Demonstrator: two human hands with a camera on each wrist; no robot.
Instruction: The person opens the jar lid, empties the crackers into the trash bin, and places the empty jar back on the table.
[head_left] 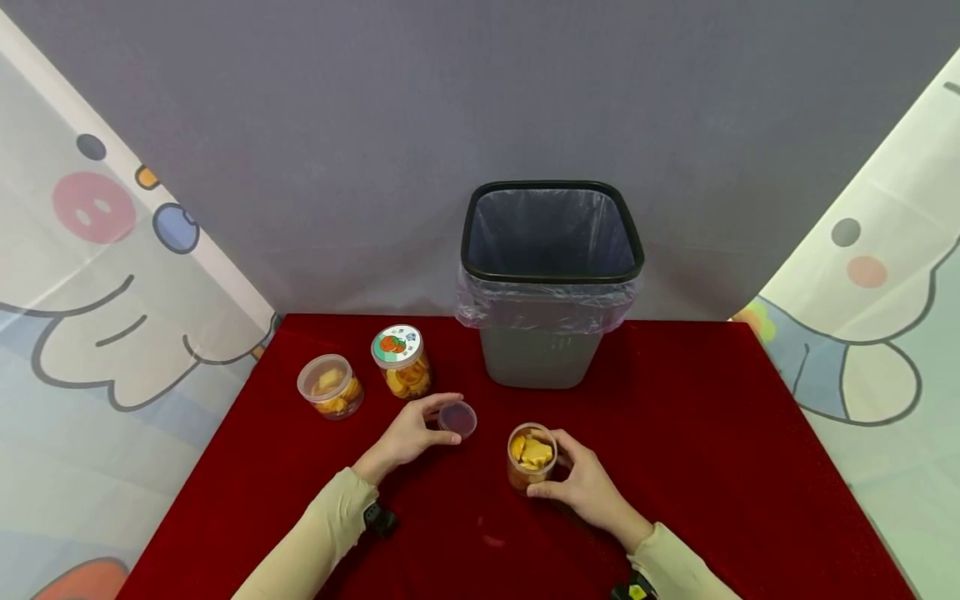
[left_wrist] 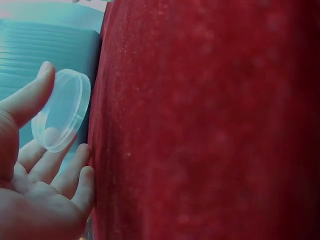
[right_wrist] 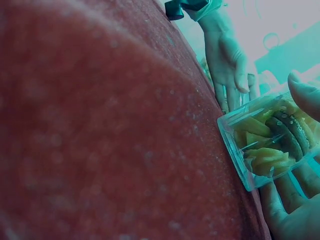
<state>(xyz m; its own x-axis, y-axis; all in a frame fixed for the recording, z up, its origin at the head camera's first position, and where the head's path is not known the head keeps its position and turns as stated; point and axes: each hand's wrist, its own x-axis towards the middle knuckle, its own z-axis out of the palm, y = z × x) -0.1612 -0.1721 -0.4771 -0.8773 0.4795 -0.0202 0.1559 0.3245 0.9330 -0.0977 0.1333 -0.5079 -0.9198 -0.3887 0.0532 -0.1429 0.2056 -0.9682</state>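
Note:
My left hand (head_left: pixel 407 433) holds a clear round lid (head_left: pixel 458 420) at its edge, thumb on one side and fingers on the other. In the left wrist view the lid (left_wrist: pixel 62 111) is tilted up on its edge above the fingers. My right hand (head_left: pixel 588 490) grips an uncovered clear plastic jar (head_left: pixel 519 478) round its side, to the right of the lid. Yellow snack pieces (head_left: pixel 536 453) fill the jar. Through its wall in the right wrist view, dark slices (right_wrist: pixel 287 135) show among the yellow ones.
Behind the left hand stand a jar with a printed white lid (head_left: pixel 398 346) and another clear tub (head_left: pixel 330 385), both holding yellow pieces. A grey bin (head_left: pixel 540 358) with a bag liner and black rim stands at the back. All are on a red cloth (head_left: pixel 712 433).

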